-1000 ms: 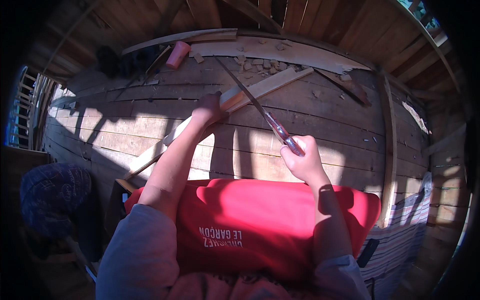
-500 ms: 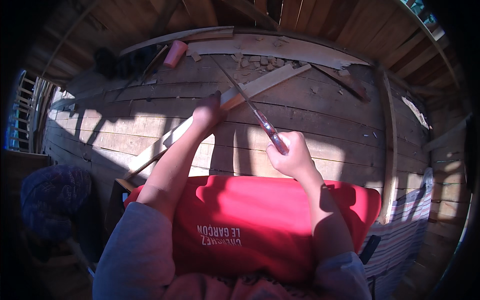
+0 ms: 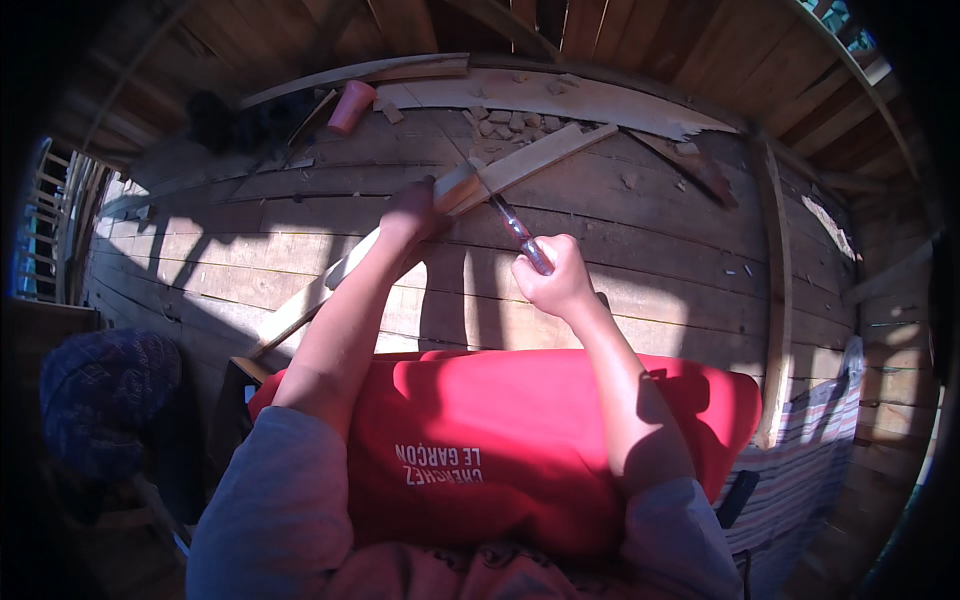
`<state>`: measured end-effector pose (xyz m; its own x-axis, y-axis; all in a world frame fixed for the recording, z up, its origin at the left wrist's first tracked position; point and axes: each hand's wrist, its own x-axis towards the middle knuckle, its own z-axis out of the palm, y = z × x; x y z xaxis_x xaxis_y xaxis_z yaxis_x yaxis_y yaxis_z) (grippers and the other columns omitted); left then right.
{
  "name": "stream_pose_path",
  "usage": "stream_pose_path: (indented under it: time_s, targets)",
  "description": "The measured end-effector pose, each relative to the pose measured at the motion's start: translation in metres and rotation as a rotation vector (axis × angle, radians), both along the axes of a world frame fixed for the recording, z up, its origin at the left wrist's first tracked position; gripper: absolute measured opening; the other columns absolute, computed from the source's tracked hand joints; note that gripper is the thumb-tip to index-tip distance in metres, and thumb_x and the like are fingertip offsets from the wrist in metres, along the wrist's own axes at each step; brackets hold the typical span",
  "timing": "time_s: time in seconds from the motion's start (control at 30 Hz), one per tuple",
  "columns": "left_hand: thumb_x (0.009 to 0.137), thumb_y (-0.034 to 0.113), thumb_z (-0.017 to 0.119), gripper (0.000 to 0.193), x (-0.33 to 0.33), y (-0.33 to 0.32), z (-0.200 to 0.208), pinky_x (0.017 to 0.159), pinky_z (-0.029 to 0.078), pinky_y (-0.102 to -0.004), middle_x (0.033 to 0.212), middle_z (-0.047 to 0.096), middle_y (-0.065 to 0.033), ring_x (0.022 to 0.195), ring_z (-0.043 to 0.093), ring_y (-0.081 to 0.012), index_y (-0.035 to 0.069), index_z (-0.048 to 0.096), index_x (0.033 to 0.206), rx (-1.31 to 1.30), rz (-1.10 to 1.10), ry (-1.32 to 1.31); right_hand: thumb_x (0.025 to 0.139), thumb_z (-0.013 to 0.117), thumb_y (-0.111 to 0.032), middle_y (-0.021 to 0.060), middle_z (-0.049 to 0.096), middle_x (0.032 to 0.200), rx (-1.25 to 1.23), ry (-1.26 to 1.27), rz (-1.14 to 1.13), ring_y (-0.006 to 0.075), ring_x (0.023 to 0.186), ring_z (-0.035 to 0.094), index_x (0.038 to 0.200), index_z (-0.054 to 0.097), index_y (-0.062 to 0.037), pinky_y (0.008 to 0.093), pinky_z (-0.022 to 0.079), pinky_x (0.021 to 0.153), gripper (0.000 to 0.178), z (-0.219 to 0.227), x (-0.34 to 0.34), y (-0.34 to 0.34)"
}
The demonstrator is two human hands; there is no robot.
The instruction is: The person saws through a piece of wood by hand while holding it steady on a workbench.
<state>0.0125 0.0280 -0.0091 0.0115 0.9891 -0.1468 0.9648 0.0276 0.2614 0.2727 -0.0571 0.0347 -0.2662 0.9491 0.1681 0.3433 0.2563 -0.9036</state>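
Across the plank floor, sun and shadow make big patches. Closest to us is a wide red cloth. Past it, pale wooden strips lie at a slant, from the lower left up toward the far right. One seems to lie on another, but we cannot tell for sure. Our handsaw crosses them, its thin blade pointing away and a bit left. Our right hand is wrapped around its handle. Our left hand grips the strips just left of the blade. Near the back is a pink cup, and to its right sit little wood blocks.

We seem to be partway through sawing, though we cannot see how deep the cut goes. The next stroke calls for a steady left hand, kept clear of the blade, and a straight, even slide.
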Motion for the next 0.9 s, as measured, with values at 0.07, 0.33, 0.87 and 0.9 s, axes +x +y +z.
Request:
stream_pose_path:
  time_s: [0.07,0.33,0.87,0.9]
  targets:
    - [0.077,0.033,0.084,0.059,-0.009,0.0,0.002,0.097,0.055,-0.0484,0.117,0.07,-0.0241,0.112,0.067,-0.0411,0.002,0.061,0.122,-0.013,0.0,-0.006,0.08,0.063,-0.008,0.0027,0.043,0.05,-0.073,0.034,0.015,0.0105,0.048,0.041,0.057,0.042,-0.0027,0.0369,0.033,0.047,0.032,0.008,-0.004,-0.004]
    - [0.077,0.031,0.083,0.062,-0.01,-0.013,0.002,0.097,0.055,-0.0476,0.121,0.07,-0.0229,0.114,0.067,-0.0408,0.003,0.06,0.127,-0.066,0.101,-0.012,0.079,0.062,-0.007,0.0039,0.044,0.05,-0.203,-0.019,0.064,0.0095,0.048,0.043,0.056,0.043,-0.0013,0.0337,0.034,0.047,0.03,0.037,0.034,-0.013]
    - [0.078,0.027,0.082,0.055,-0.005,-0.002,0.003,0.095,0.056,-0.0475,0.117,0.071,-0.0219,0.11,0.069,-0.0398,0.003,0.062,0.123,-0.041,0.048,-0.031,0.079,0.063,-0.012,0.0059,0.039,0.052,-0.154,-0.064,0.018,0.01,0.053,0.039,0.059,0.04,-0.0007,0.0356,0.033,0.05,0.033,0.024,-0.008,0.006]
    - [0.077,0.029,0.082,0.058,-0.007,0.003,0.003,0.094,0.057,-0.0476,0.117,0.071,-0.0231,0.11,0.069,-0.0399,0.003,0.062,0.124,-0.024,0.044,-0.023,0.08,0.063,-0.012,0.0045,0.04,0.052,-0.153,-0.075,0.005,0.0095,0.054,0.04,0.059,0.041,-0.0018,0.0345,0.033,0.05,0.032,0.024,0.001,0.005]
